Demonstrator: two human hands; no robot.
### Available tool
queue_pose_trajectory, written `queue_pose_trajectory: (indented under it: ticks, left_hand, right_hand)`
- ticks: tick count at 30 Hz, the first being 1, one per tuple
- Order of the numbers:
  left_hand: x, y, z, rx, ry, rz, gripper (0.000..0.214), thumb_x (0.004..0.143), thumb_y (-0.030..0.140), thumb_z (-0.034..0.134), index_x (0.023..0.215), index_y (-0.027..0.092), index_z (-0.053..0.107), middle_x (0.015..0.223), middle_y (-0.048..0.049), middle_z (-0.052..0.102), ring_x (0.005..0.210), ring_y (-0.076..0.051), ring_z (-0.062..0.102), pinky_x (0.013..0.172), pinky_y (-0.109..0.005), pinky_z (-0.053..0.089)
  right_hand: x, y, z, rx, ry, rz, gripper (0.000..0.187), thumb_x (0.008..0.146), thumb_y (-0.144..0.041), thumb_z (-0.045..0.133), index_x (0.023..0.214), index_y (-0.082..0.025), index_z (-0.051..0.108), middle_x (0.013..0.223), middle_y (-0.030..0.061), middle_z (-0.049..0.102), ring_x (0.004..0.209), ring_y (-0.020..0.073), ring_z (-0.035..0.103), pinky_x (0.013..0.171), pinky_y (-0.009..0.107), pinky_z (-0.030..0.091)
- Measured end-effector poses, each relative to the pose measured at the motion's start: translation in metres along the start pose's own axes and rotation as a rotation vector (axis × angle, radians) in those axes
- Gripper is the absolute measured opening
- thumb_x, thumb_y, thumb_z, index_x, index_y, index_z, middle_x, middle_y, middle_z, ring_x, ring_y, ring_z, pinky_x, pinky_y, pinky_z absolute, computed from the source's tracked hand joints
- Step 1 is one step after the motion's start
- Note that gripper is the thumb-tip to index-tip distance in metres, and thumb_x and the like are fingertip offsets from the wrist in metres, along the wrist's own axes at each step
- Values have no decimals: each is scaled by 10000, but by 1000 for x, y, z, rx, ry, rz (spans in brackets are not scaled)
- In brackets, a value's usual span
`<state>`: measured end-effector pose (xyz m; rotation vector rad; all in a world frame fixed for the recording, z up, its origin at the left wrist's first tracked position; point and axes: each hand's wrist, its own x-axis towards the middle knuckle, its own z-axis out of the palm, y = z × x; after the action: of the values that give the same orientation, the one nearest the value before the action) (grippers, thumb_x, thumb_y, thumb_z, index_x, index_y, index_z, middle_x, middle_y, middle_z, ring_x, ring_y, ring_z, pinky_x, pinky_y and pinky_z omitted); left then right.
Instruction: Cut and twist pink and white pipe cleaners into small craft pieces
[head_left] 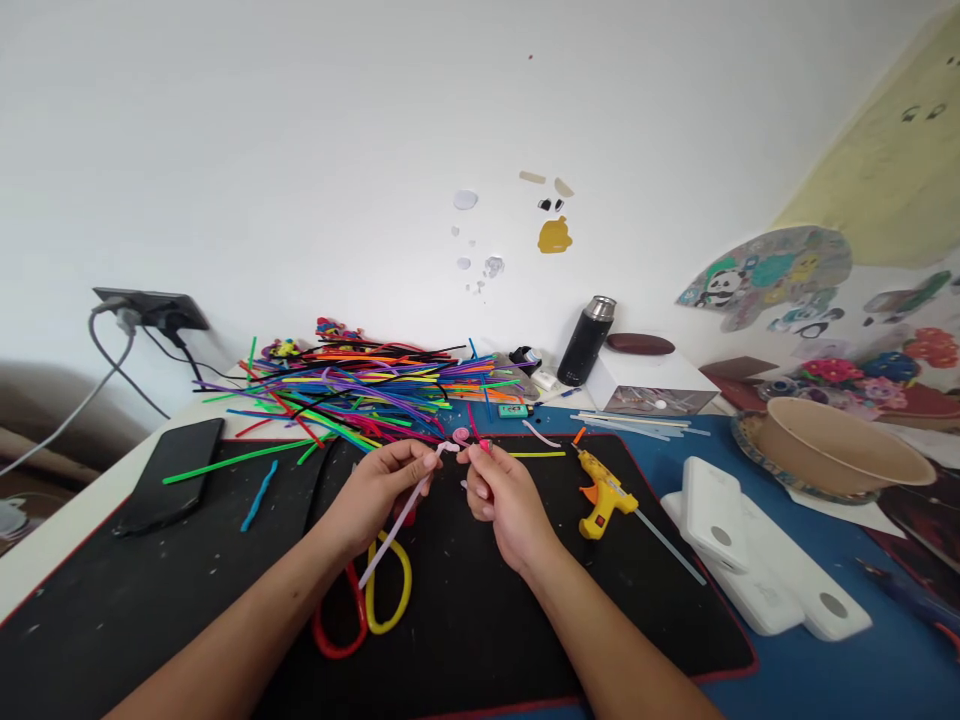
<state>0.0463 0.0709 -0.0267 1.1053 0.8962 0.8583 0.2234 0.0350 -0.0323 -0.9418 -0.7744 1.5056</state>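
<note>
My left hand (pixel 394 477) pinches a pale lilac pipe cleaner (pixel 386 552). The long end slants down towards me, while its short bent end juts out past my thumb. My right hand (pixel 499 490) is closed, its thumb and forefinger pressed together close to that bent end; what they grip is too small to tell. A small pink coil (pixel 460 435) shows just behind the fingertips, with a bit of magenta (pixel 486 445) at the right thumb. Below my left hand lie scissors with one red and one yellow handle (pixel 390 600), their blades mostly hidden.
Many coloured pipe cleaners (pixel 360 385) are heaped against the wall. A yellow glue gun (pixel 604 495) lies right on the black mat (pixel 465 640). White power banks (pixel 757 550) and a beige bowl (pixel 840 445) stand farther right, a black phone (pixel 176 470) left, a dark flask (pixel 587 340) behind.
</note>
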Motion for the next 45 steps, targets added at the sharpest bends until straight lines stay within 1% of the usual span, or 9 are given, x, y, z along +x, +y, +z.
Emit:
queue_pose_trajectory:
  ticks: [6, 12, 19, 24, 28, 34, 37, 42, 45]
  left_hand:
    - [1, 1, -3, 18, -32, 23, 410, 816, 542, 827, 759, 180, 643, 579, 60, 513, 458, -69, 385, 439, -188, 372]
    - [1, -1, -5, 79, -50, 18, 422, 802, 560, 830, 790, 169, 671, 548, 67, 480, 466, -69, 361, 442, -184, 331]
    - [1, 1, -4, 100, -76, -2, 460, 784, 605, 819, 840, 161, 713, 511, 84, 416, 450, -67, 300, 439, -197, 282]
    - [3, -1, -7, 111, -104, 15, 462, 788, 607, 815, 832, 158, 717, 516, 84, 398, 454, -70, 294, 445, -203, 233]
    - [4, -1, -8, 107, -115, 8, 452, 799, 600, 807, 845, 159, 719, 519, 88, 384, 452, -70, 281, 445, -208, 230]
    - [2, 2, -6, 122, -100, 32, 442, 810, 588, 801, 829, 155, 718, 523, 80, 405, 460, -68, 301, 447, -202, 244]
    - [1, 1, -6, 120, -95, 17, 436, 820, 595, 787, 831, 166, 704, 506, 77, 434, 442, -75, 326, 446, -207, 304]
    - [-1, 3, -3, 171, -103, -12, 428, 810, 590, 803, 836, 178, 691, 644, 21, 604, 532, -113, 529, 490, -212, 403]
    - [-1, 6, -1, 199, -111, 20, 449, 783, 604, 821, 873, 180, 702, 689, 10, 639, 576, -132, 578, 496, -216, 424]
  right_hand:
    - [0, 0, 0, -10, -5, 2, 457, 822, -592, 784, 905, -162, 651, 546, -109, 386, 406, 37, 261, 460, 242, 93]
    - [-1, 1, 3, -55, 1, -11, 440, 816, -563, 789, 821, -194, 550, 546, -109, 393, 420, 40, 257, 459, 240, 101]
    - [-2, 1, 4, -75, 13, 3, 439, 795, -559, 800, 810, -201, 547, 548, -109, 378, 435, 47, 244, 455, 242, 108]
    - [-1, 1, 3, -65, 14, -13, 449, 798, -592, 791, 860, -183, 614, 552, -105, 377, 436, 49, 230, 451, 243, 112]
    - [-3, -1, 4, -103, -9, 3, 445, 796, -569, 803, 810, -204, 548, 558, -108, 362, 453, 51, 226, 453, 239, 121]
    - [-3, 0, 5, -167, -29, -18, 395, 817, -515, 777, 802, -208, 529, 574, -109, 372, 448, 51, 240, 445, 240, 144]
    - [-2, 1, 4, -181, -27, -29, 381, 817, -502, 774, 797, -211, 528, 570, -116, 351, 445, 53, 227, 438, 243, 152]
    - [0, 5, 2, -194, 10, -68, 377, 816, -504, 775, 786, -214, 536, 585, -109, 354, 445, 57, 239, 432, 245, 160]
    - [1, 8, 0, -210, 20, -77, 374, 825, -513, 768, 793, -215, 545, 585, -106, 363, 444, 60, 252, 429, 245, 164]
